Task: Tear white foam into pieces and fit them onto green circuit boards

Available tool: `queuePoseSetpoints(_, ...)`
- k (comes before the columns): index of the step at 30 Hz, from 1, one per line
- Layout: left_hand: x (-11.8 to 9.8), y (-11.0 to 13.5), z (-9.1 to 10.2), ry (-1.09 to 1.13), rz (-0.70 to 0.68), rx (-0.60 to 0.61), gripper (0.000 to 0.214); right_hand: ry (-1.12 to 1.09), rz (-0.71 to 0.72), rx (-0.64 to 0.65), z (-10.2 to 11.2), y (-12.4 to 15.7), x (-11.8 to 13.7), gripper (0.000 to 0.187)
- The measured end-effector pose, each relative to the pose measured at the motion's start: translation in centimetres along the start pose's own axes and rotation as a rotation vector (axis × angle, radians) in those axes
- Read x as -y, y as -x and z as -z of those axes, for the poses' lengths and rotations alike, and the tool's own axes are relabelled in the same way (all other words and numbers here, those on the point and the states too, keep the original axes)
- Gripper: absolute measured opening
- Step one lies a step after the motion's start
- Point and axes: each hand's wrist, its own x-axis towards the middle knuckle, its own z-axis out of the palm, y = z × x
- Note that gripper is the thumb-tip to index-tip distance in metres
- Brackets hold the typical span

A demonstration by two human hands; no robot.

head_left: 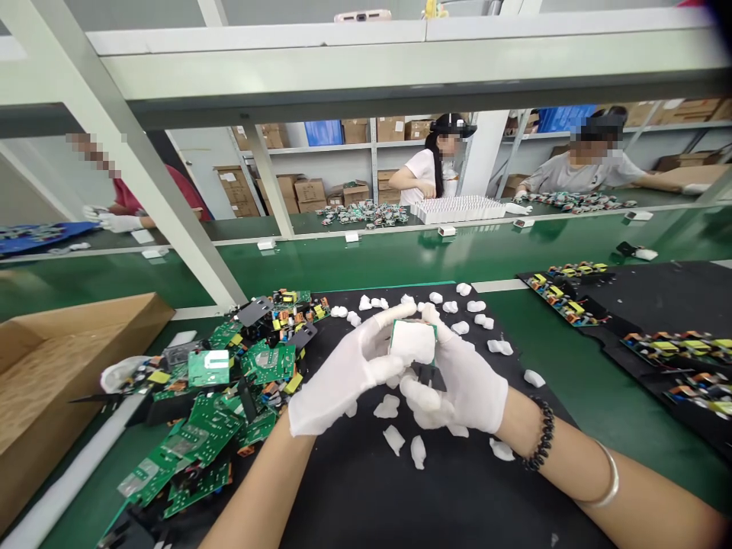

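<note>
Between both gloved hands, above the black mat [366,488], is a small green-edged circuit board with a white, putty-like layer [414,341] covering most of the face toward me. My left hand [348,366] grips its left side, fingers along the top and thumb in front. Closed on the right side and lower edge is my right hand [457,381]. The board's underside is mostly hidden by the fingers. Small white lumps lie around the hands, among them one lump [393,440] in front and another lump [500,347] to the right.
A heap of circuit boards [268,362] covers the left of the mat, beside a cardboard box [85,366]. Rows of boards [572,301] lie on another mat at right. A metal frame beam [400,72] crosses overhead. Beyond the green belt [389,263], several people work.
</note>
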Motion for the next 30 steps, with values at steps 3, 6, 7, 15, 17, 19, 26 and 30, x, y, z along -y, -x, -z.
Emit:
queuePoseSetpoints(3, -0.1, 0.0, 0.1, -0.118, -0.016, -0.034, 0.052, -0.064, 0.035, -0.042, 0.3, -0.1, -0.1, 0.065)
queuePoseSetpoints(6, -0.4, 0.0, 0.3, -0.214, 0.012, -0.023, 0.048, -0.110, 0.031, -0.068, 0.4, -0.2, -0.2, 0.063)
queuePoseSetpoints(7, -0.5, 0.0, 0.3, -0.238, 0.010, -0.022, 0.049, -0.123, 0.027, -0.071, 0.4, -0.3, -0.3, 0.063)
queuePoseSetpoints(15, 2.0, -0.1, -1.0, -0.617, -0.302, -0.547, 0.034, -0.248, 0.106, 0.022, 0.5, -0.2, -0.4, 0.069)
queuePoseSetpoints(17, 2.6, -0.1, -1.1, -0.673, -0.363, -0.577, 0.027, -0.280, 0.116, 0.056, 0.6, -0.2, -0.5, 0.068)
queuePoseSetpoints(19, 2.8, -0.1, -1.0, -0.694, -0.394, -0.597, 0.026, -0.287, 0.099, 0.095, 0.7, -0.1, -0.5, 0.069)
queuePoseSetpoints(26, 2.5, 0.1, -1.4, -0.608, -0.470, -0.658, 0.017, -0.285, 0.068, 0.173, 0.7, 0.1, -0.6, 0.071)
queuePoseSetpoints(30, 2.3, 0.4, -1.5, -0.695, -0.527, -0.688, 0.014, -0.269, 0.045, 0.161, 0.6, 0.3, -0.6, 0.069)
